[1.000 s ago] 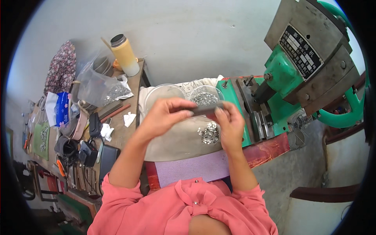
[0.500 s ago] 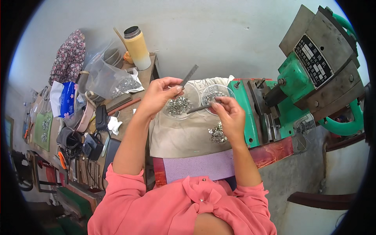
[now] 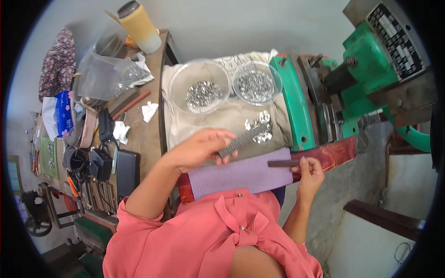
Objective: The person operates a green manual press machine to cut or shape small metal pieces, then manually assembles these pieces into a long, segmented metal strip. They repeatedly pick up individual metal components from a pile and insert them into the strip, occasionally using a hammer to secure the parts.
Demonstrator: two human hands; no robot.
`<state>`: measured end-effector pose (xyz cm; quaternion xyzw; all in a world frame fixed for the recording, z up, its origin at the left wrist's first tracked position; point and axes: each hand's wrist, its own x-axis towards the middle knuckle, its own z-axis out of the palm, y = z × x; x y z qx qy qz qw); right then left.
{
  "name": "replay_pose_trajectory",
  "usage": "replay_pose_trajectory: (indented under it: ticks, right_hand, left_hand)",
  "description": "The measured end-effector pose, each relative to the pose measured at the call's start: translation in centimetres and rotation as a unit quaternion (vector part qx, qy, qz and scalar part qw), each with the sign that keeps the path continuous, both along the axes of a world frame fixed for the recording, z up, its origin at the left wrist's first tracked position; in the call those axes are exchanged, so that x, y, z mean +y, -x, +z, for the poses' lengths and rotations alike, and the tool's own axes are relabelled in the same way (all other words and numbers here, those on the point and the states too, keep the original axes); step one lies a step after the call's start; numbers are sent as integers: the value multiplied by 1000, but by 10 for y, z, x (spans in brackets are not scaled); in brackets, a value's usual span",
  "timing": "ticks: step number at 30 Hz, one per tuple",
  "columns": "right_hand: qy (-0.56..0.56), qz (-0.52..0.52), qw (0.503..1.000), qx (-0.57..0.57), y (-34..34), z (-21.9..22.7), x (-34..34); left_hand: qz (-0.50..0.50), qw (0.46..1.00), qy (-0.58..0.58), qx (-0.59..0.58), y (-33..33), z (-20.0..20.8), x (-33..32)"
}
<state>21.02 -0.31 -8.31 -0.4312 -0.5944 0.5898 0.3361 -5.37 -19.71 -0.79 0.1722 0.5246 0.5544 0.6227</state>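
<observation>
My left hand [image 3: 207,147] is closed on a grey strip [image 3: 243,140] with small ridges along it. The far end of this strip overlaps a loose pile of small shiny metal pieces [image 3: 263,135]; whether it touches them I cannot tell. Nearer the front right, my right hand [image 3: 309,177] pinches one end of a flat dark brown bar [image 3: 282,163], which points left over a purple ribbed mat [image 3: 232,173]. Beyond my hands, two clear round tubs stand on a beige cloth: the left tub [image 3: 180,76] and the right tub [image 3: 278,79] both contain small metal pieces.
A green press [image 3: 296,109] stands at the right on a red board [image 3: 331,155]. To the left, a wooden side table [image 3: 146,134] carries a yellow bottle [image 3: 141,28], a clear bag of metal pieces [image 3: 109,76], a blue tissue pack [image 3: 64,113] and a dark case [image 3: 128,172].
Both hands have come down toward me, away from the tubs, each still holding its piece. The right hand has also moved right. The view has tilted and shifted.
</observation>
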Motion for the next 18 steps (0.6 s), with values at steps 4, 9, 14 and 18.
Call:
replay_pose_trajectory:
  ticks: [4, 9, 14, 18]
  right_hand:
    - [-65, -33, 994, -80, 3, 0, 14]
    - [-198, -27, 949, -245, 1, -6, 23]
    - [-306, -37, 923, -230, 8, 7, 7]
    - [-385, 73, 907, -154, 29, 23, -16]
  left_hand:
    - [-178, 983, 36, 37, -36, -42, -3]
    - [-147, 973, 80, 161, -53, -34, -3]
    - [-57, 901, 57, 427, -63, -27, -16]
    - [-81, 813, 11, 576, -69, -30, -14]
